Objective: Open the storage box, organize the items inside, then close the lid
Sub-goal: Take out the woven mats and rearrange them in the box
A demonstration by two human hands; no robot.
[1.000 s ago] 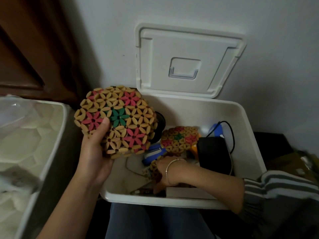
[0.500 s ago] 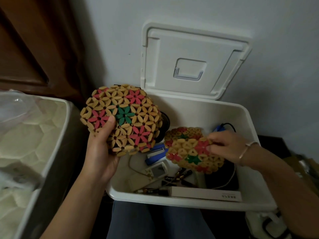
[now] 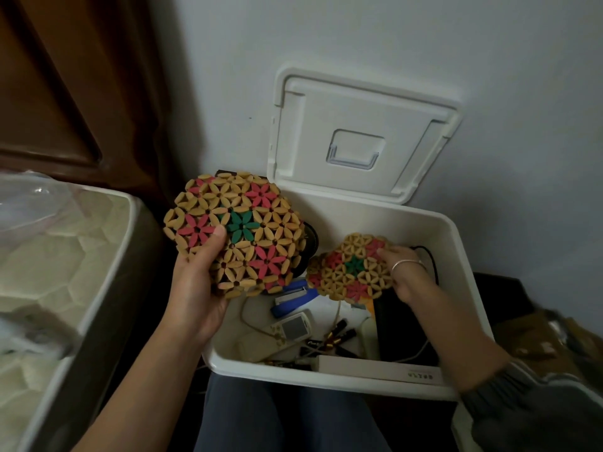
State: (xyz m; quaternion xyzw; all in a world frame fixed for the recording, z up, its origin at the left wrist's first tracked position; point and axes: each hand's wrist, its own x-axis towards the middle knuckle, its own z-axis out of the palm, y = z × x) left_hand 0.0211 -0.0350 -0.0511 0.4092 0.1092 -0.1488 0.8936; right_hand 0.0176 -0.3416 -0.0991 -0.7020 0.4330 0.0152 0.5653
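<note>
Left hand [image 3: 195, 288] grips the big flower mat [image 3: 243, 230] — thumb across its face, fingers hidden behind. Right of them, the small flower mat [image 3: 350, 269], pinched at its edge by the right hand [image 3: 406, 272], low inside the open box [image 3: 460, 272] — lid [image 3: 359, 125] upright beyond the fingertips.

Blurred clutter [image 3: 554, 334] lies right of the box [image 3: 456, 249].

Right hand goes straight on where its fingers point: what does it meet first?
Likely the right edge of the large flower trivet in the left hand, with the small trivet that the right hand grips arriving first; depth is unclear.
</note>
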